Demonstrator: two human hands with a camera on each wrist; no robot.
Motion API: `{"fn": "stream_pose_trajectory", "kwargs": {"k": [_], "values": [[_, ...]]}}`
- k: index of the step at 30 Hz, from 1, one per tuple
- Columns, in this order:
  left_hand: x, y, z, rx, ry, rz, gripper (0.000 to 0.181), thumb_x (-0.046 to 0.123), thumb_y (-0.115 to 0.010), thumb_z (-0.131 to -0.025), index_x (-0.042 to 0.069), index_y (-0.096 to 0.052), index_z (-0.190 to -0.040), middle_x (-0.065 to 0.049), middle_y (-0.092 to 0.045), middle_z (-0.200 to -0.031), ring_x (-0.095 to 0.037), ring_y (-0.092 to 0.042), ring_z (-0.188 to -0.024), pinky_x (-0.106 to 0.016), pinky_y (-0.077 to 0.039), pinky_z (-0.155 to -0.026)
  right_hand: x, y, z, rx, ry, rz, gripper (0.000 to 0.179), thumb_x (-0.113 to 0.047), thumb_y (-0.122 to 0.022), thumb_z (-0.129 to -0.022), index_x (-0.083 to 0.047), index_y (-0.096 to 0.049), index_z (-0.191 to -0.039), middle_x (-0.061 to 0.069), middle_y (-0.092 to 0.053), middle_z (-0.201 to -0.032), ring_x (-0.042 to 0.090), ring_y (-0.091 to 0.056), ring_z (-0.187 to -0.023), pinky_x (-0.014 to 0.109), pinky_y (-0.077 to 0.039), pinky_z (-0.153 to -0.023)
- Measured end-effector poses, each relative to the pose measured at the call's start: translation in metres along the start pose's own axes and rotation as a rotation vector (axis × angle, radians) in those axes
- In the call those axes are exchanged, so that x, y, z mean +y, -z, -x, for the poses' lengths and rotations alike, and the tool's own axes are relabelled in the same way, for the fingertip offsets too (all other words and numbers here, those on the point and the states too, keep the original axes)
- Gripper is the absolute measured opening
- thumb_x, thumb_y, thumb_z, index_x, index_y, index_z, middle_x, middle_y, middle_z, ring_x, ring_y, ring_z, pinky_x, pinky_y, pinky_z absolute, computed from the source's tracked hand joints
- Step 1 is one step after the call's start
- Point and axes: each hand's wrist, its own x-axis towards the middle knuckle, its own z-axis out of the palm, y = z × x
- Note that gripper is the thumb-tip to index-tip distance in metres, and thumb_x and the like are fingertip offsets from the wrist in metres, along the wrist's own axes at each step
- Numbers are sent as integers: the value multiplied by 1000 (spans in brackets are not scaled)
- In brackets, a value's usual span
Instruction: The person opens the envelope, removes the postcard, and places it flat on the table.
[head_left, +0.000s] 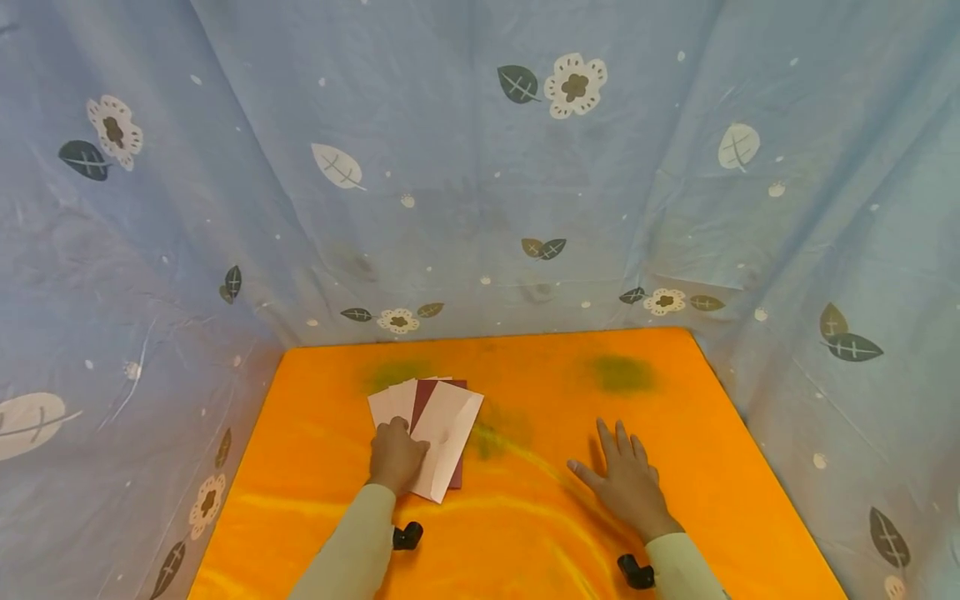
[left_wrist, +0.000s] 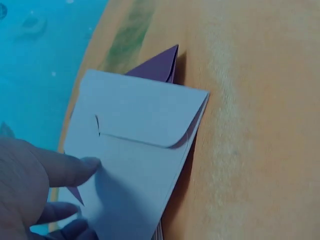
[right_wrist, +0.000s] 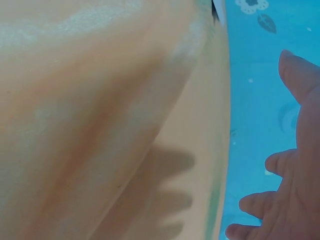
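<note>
A pale envelope with a folded flap lies slanted on top of a fanned pile at the left of the orange cloth. Beneath it show a dark red envelope and more pale envelopes. My left hand grips the top envelope by its left side; in the left wrist view the thumb lies on its face, while the other fingers curl at the edge, partly hidden. To the right, my right hand hovers over the cloth with spread fingers and holds nothing; its shadow falls below it.
Orange cloth with green smudges and soft wrinkles covers the table. Blue patterned curtains enclose the back and both sides. A black wrist piece sits at the left sleeve, another black piece at the right.
</note>
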Motion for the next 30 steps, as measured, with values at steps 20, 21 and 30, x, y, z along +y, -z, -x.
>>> {"fn": "stream_pose_trajectory", "kwargs": {"k": [20, 21, 30], "values": [[10, 14, 6, -92, 12, -17, 51, 17, -85, -95, -7, -58, -132, -25, -69, -116, -39, -65, -93, -60, -55, -92, 12, -4, 8, 14, -1, -41, 108, -78, -49, -102, -6, -14, -174, 34, -9, -175, 65, -12, -153, 90, -20, -105], [9, 15, 7, -99, 10, -18, 52, 18, -84, -95, -7, -58, -133, -25, -69, -118, -39, -65, -93, -60, -55, -91, 13, -4, 8, 16, -2, -40, 108, -79, -48, -102, -5, -14, -174, 34, -9, -175, 65, -12, -153, 89, -21, -106], [9, 23, 9, -138, -7, 89, 47, 13, -80, -95, -5, -60, -133, -23, -70, -122, -38, -66, -96, -58, -55, -94, 16, -8, 13, 13, -2, -71, 106, -75, -51, -104, -5, -14, -174, 34, -9, -175, 65, -13, -153, 89, -20, -106]]}}
